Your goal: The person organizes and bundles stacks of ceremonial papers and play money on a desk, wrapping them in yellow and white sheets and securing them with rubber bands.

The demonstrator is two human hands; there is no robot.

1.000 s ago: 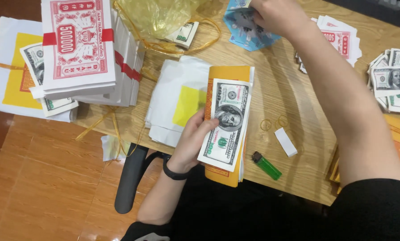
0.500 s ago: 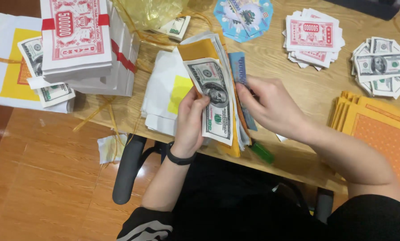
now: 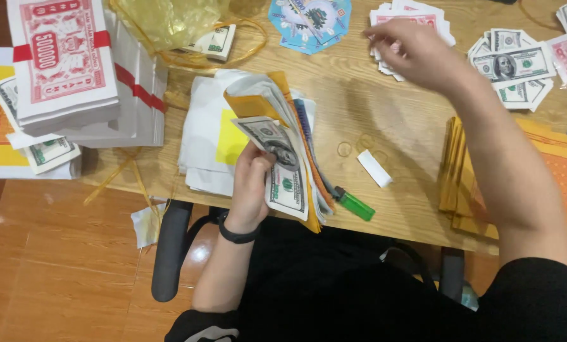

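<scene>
My left hand [image 3: 253,178] grips a mixed bundle of paper sheets [image 3: 290,158]: green-grey banknote-style paper on top, with orange-yellow, white and blue sheets behind it. It holds the bundle upright over the near edge of the wooden table [image 3: 397,126]. My right hand [image 3: 416,54] is stretched out to the far side, blurred, over a fanned pile of red-and-white printed notes [image 3: 385,22]. I cannot tell whether its fingers hold a sheet.
Tall banded stacks of red-and-white paper [image 3: 68,69] stand far left. White sheets with a yellow square [image 3: 211,136] lie under the bundle. A green lighter [image 3: 354,204], a white slip [image 3: 374,168], banknote-style piles [image 3: 514,66], blue printed sheets [image 3: 309,22] and orange sheets [image 3: 549,177] surround them.
My right hand left the bundle and moved up and to the right, out to the red-and-white pile. My left hand kept hold of the bundle, which now includes a blue sheet.
</scene>
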